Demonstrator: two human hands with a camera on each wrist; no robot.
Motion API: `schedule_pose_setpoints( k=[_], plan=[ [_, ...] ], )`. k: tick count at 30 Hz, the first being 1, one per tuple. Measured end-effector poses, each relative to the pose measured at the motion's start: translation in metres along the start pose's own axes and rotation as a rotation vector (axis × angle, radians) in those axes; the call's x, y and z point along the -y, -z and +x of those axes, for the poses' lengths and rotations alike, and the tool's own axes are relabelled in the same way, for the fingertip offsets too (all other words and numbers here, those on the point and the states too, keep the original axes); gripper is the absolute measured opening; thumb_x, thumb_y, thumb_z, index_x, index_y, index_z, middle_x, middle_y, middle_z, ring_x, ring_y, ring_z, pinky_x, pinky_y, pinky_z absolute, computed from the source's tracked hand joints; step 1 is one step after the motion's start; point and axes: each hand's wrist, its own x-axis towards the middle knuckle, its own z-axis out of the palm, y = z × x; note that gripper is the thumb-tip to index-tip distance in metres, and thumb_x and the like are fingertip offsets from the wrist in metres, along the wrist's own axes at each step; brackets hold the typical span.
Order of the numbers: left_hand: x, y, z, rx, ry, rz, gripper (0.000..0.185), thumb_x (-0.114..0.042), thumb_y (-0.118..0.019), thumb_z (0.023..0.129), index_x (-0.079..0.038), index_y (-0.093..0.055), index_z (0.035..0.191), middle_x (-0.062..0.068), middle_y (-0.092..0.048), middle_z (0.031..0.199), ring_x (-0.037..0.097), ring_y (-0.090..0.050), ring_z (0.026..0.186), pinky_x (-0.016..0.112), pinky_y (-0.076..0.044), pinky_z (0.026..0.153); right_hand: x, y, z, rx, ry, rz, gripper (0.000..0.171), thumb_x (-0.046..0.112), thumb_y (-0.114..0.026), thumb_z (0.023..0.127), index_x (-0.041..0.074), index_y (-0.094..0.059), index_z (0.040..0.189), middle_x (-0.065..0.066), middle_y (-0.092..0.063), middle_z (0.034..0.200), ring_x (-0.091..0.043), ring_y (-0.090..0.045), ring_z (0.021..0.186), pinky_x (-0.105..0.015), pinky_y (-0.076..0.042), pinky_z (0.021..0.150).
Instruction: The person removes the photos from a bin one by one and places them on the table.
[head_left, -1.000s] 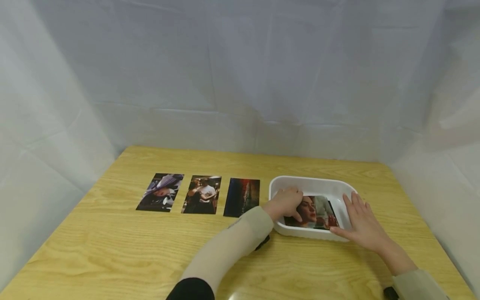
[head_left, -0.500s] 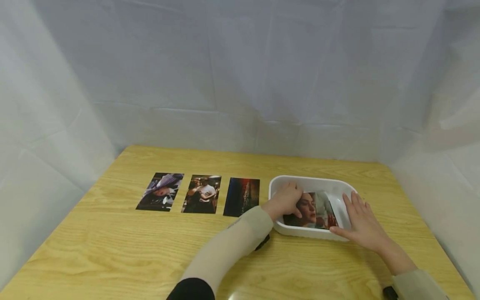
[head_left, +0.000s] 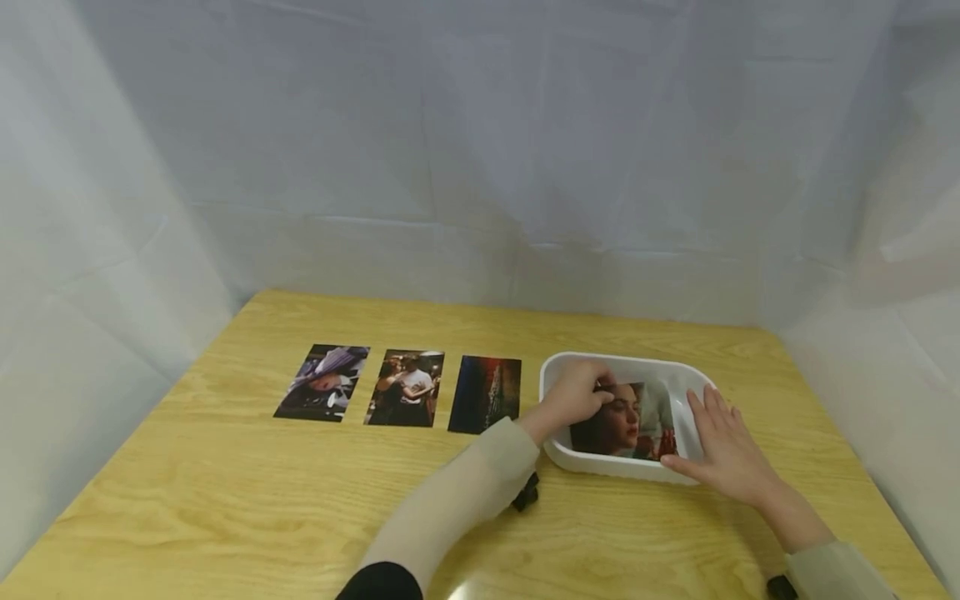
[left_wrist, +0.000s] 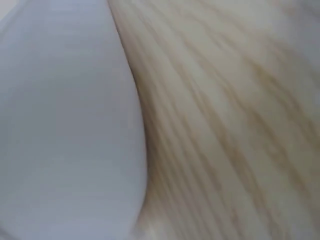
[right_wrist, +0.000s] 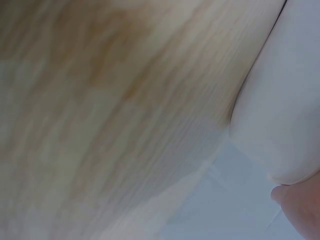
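Observation:
A white tray (head_left: 558,367) stands on the wooden table (head_left: 225,500), right of centre. My left hand (head_left: 577,398) reaches into it and pinches the near-left part of a photo of a face (head_left: 633,421), whose far edge is tilted up off the tray floor. My right hand (head_left: 723,446) lies flat with straight fingers on the tray's right rim. The left wrist view is blurred, showing only the white tray wall (left_wrist: 65,130) against table wood. In the right wrist view the tray wall (right_wrist: 290,115) and a fingertip (right_wrist: 300,205) appear.
Three photos lie in a row left of the tray: a reclining figure (head_left: 322,382), a person in a white shirt (head_left: 405,388), and a dark red scene (head_left: 485,394). A white cloth backdrop (head_left: 480,150) surrounds the table on three sides.
My left hand has lifted the face photo, so it now tilts up out of the tray instead of lying flat. The right hand has stayed on the rim.

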Motion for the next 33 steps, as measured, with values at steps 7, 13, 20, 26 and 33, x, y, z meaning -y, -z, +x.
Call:
schedule_pose_setpoints(
  k=[7, 13, 20, 26, 33],
  plan=[
    [-0.002, 0.014, -0.008, -0.120, 0.174, -0.175, 0.012, -0.012, -0.057, 0.087, -0.009, -0.061, 0.098, 0.002, -0.061, 0.089, 0.012, -0.056, 0.080, 0.021, -0.044, 0.067, 0.000, -0.001, 0.000, -0.004, 0.001, 0.000, 0.098, 0.048, -0.060, 0.077, -0.012, -0.009, 0.136, -0.037, 0.000, 0.136, -0.045, 0.001, 0.127, -0.057, -0.002, 0.098],
    [0.004, 0.045, -0.022, -0.215, 0.318, -0.440, 0.019, -0.007, -0.053, 0.088, -0.003, -0.057, 0.107, 0.009, -0.057, 0.097, 0.020, -0.054, 0.089, 0.028, -0.044, 0.074, 0.000, -0.003, 0.000, -0.018, 0.005, -0.004, 0.099, 0.048, -0.061, 0.077, -0.011, -0.009, 0.136, -0.037, 0.000, 0.136, -0.046, 0.000, 0.127, -0.058, -0.003, 0.098],
    [0.020, 0.085, -0.062, -0.196, 0.520, -0.949, 0.021, 0.000, -0.051, 0.087, 0.006, -0.049, 0.108, 0.007, -0.051, 0.090, 0.014, -0.048, 0.078, 0.025, -0.042, 0.063, 0.002, -0.002, 0.000, -0.032, 0.012, -0.019, 0.099, 0.049, -0.061, 0.076, -0.011, -0.010, 0.136, -0.038, -0.002, 0.136, -0.046, -0.002, 0.126, -0.056, 0.000, 0.099],
    [0.037, 0.100, -0.113, -0.083, 0.636, -1.113, 0.018, 0.004, -0.050, 0.086, 0.003, -0.044, 0.103, 0.005, -0.046, 0.082, 0.011, -0.042, 0.062, 0.026, -0.037, 0.052, 0.004, 0.000, 0.001, -0.022, 0.015, -0.029, 0.099, 0.050, -0.059, 0.077, -0.011, -0.008, 0.136, -0.039, -0.001, 0.135, -0.046, 0.000, 0.126, -0.055, 0.003, 0.099],
    [0.050, 0.100, -0.160, -0.016, 0.704, -1.024, 0.017, 0.004, -0.054, 0.082, 0.004, -0.047, 0.097, 0.006, -0.049, 0.081, 0.013, -0.048, 0.068, 0.029, -0.045, 0.058, 0.003, 0.001, 0.000, -0.023, 0.012, -0.025, 0.098, 0.049, -0.059, 0.078, -0.012, -0.009, 0.136, -0.039, -0.001, 0.135, -0.047, -0.001, 0.126, -0.055, 0.003, 0.099]
  ],
)
